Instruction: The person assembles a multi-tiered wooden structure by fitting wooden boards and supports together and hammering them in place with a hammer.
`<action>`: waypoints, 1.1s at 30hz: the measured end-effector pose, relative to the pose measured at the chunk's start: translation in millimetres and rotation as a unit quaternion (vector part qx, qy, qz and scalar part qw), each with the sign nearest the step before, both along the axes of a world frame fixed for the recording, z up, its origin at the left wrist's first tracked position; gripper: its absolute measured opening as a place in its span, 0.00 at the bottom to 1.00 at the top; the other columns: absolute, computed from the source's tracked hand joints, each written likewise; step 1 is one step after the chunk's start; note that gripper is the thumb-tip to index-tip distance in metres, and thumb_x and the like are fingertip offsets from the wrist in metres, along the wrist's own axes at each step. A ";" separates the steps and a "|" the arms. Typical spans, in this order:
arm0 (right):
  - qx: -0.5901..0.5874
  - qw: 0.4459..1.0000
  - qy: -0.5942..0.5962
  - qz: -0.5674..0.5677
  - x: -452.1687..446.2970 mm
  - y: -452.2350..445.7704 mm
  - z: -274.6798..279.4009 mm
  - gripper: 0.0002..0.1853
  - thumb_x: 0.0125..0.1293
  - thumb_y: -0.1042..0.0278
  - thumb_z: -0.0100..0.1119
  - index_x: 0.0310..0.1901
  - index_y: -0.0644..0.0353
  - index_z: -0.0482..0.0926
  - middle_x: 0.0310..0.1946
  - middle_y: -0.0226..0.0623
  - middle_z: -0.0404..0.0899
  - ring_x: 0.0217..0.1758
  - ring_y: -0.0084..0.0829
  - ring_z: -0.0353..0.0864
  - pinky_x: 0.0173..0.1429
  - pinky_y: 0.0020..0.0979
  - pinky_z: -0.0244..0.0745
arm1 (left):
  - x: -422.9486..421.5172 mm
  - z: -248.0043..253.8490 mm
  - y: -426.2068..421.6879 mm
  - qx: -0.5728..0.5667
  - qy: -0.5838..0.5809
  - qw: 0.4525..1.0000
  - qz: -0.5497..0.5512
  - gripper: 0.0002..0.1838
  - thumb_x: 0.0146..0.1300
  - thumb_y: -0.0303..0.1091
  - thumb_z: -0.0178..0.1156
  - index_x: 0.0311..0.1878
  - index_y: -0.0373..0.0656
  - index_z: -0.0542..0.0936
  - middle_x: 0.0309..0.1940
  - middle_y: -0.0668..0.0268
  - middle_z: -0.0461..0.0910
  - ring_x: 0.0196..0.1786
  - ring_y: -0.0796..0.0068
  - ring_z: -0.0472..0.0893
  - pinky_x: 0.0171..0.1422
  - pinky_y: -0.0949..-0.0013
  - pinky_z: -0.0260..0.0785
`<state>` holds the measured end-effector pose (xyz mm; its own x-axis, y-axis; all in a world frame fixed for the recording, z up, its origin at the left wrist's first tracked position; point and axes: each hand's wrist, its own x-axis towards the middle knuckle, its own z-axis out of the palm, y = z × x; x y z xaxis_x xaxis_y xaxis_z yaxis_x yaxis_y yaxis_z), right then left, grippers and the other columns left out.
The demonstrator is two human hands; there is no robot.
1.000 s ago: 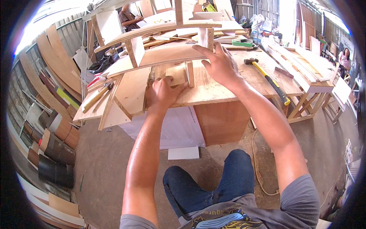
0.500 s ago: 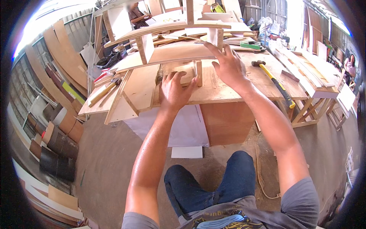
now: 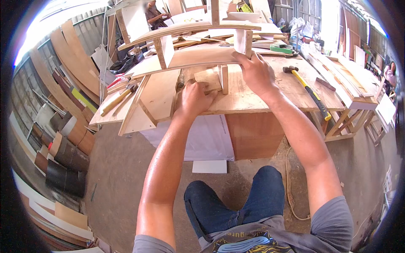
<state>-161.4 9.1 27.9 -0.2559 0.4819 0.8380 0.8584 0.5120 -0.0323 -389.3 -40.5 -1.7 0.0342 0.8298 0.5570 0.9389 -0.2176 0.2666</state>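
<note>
A tiered wooden shelf frame (image 3: 198,57) of curved boards and short uprights stands on the plywood workbench (image 3: 291,95). My right hand (image 3: 257,72) is closed on the right end of its middle board, beside a pale upright (image 3: 242,41). Lower down, my left hand (image 3: 196,98) rests near the bench's front edge with its fingers curled in. It is next to a small wooden panel (image 3: 206,77) and a short upright (image 3: 225,79) under the frame. What its fingers hold, if anything, is hidden.
A yellow-and-black hammer (image 3: 310,92) lies on the right of the bench, a wooden-handled hammer (image 3: 118,100) on the left. An angled board (image 3: 133,107) overhangs the front edge. Boards lean along the left wall. Another person (image 3: 156,17) is at the back.
My right hand has lowered and its fingers have closed onto the board's end. My left hand has curled in and moved slightly down. The view has shifted a little.
</note>
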 end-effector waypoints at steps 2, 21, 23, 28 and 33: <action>0.010 1.000 0.002 -0.003 -0.6 2.3 -2.0 0.19 0.76 0.71 0.52 0.62 0.39 0.82 0.49 0.47 0.82 0.57 0.46 0.86 0.56 0.44 0.87 | 8.3 16.9 -8.5 -0.048 0.003 0.999 0.014 0.27 0.58 0.53 0.74 0.46 0.36 0.90 0.48 0.40 0.86 0.52 0.47 0.87 0.57 0.52 0.80; 0.013 1.000 -0.011 -0.009 1.3 2.6 -4.4 0.18 0.75 0.71 0.52 0.59 0.39 0.82 0.51 0.49 0.83 0.57 0.49 0.87 0.54 0.46 0.88 | -9.5 15.4 -77.0 0.129 -0.041 0.988 0.072 0.23 0.56 0.41 0.74 0.50 0.37 0.84 0.52 0.47 0.84 0.53 0.44 0.85 0.58 0.51 0.81; 0.013 1.000 -0.007 -0.010 0.4 2.0 -3.2 0.17 0.74 0.72 0.52 0.59 0.40 0.82 0.52 0.48 0.84 0.57 0.48 0.87 0.53 0.47 0.88 | -20.8 14.9 -98.1 0.186 -0.031 0.981 0.037 0.20 0.56 0.39 0.74 0.47 0.37 0.86 0.52 0.48 0.84 0.52 0.46 0.86 0.57 0.53 0.82; 0.051 0.998 0.011 -0.019 -2.5 7.1 -7.0 0.16 0.73 0.71 0.54 0.56 0.39 0.83 0.50 0.46 0.85 0.55 0.49 0.87 0.52 0.48 0.87 | -37.0 22.8 -151.8 0.288 -0.019 0.957 -0.019 0.17 0.52 0.36 0.80 0.42 0.38 0.89 0.50 0.51 0.88 0.49 0.57 0.90 0.54 0.59 0.85; 0.057 0.998 0.023 -0.006 -1.6 8.0 -7.7 0.14 0.73 0.68 0.57 0.56 0.39 0.84 0.47 0.44 0.85 0.53 0.48 0.87 0.50 0.49 0.85 | -92.5 44.4 -197.2 0.356 -0.035 0.934 -0.011 0.14 0.54 0.36 0.80 0.40 0.39 0.90 0.44 0.56 0.90 0.45 0.65 0.90 0.50 0.63 0.85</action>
<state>-162.9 17.2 20.2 -0.2102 0.3848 0.8987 0.8629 0.5052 -0.0144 -481.8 -237.7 42.7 -0.0100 0.2479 0.9687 0.9182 -0.3813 0.1070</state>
